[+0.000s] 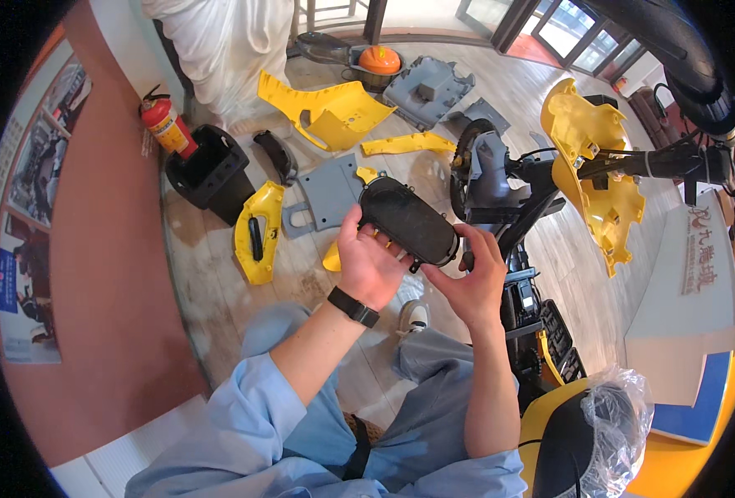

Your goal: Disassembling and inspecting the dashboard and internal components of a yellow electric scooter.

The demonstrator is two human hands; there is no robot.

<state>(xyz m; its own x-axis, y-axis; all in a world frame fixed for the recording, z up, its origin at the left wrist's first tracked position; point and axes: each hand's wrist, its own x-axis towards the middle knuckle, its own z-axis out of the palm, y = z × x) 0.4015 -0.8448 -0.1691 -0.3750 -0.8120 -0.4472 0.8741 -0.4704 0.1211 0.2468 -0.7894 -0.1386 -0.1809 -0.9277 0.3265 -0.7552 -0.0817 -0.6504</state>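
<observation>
Between my two hands is a scooter's dark instrument panel point(409, 220), a flat black oval with small mounting tabs along its rim. My left hand point(369, 261) supports its near left side from below, fingers reaching underneath. At the right end, my right hand point(474, 278) grips the edge between thumb and fingers. Just past the panel a grey flat plastic panel point(328, 189) lies on the floor. To my right stands a partly stripped scooter, its yellow front cover point(587, 158) hanging by the bare steering column.
Yellow body panels point(326, 112) and a grey plastic housing point(428, 90) are spread over the floor ahead. At the left, a red fire extinguisher point(168, 123) stands by a black bin point(210, 174). The scooter's plastic-wrapped seat point(579, 436) is close on my right.
</observation>
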